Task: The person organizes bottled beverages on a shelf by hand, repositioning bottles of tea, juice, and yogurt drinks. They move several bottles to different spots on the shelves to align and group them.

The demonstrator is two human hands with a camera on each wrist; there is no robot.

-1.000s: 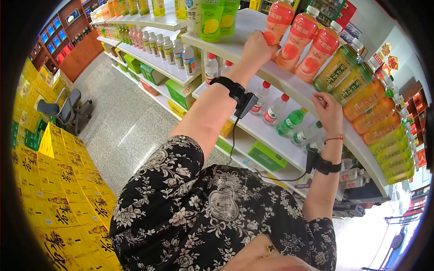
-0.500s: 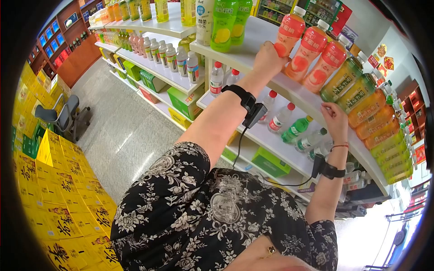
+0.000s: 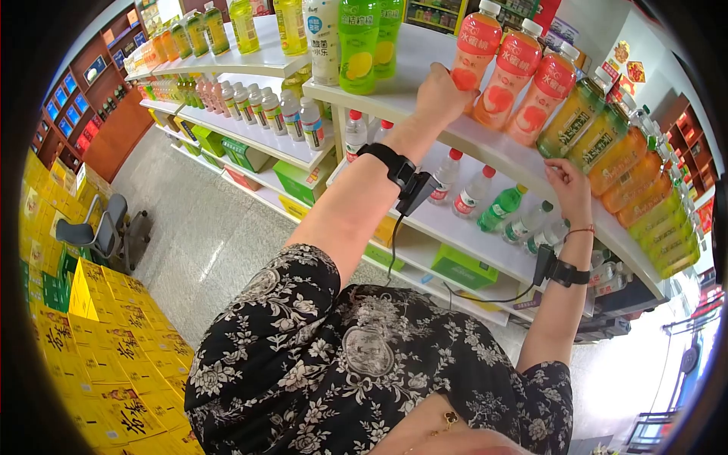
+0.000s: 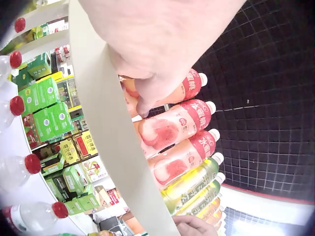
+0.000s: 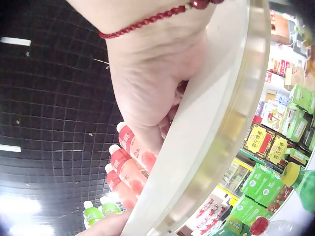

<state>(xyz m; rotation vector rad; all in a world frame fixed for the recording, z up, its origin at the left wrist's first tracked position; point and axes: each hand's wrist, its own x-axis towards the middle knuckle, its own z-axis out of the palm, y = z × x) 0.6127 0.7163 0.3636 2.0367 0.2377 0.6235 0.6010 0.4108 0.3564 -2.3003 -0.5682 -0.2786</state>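
Three pink peach-drink bottles with white caps stand in a row on the upper white shelf [image 3: 409, 114]. My left hand [image 3: 445, 98] holds the lower part of the leftmost peach-drink bottle [image 3: 477, 47], close above the shelf's front edge. In the left wrist view its thumb [image 4: 144, 103] lies against that bottle, while most of the fingers are hidden behind it. Loosely curled at the shelf edge, my right hand [image 3: 569, 186] holds nothing. It is in front of the green-tea bottles [image 3: 574, 117], to the right of the peach row.
Green lemon bottles [image 3: 359, 45] stand left of the peach row, orange bottles [image 3: 633, 178] to its right. The shelf below carries red-capped water bottles [image 3: 472, 189] and a green bottle [image 3: 503, 206]. Yellow cartons [image 3: 98, 364] and an office chair [image 3: 106, 227] are at the left.
The head view has shifted slightly. My left hand keeps its place at the leftmost peach-drink bottle, and my right hand stays by the shelf edge with little movement.
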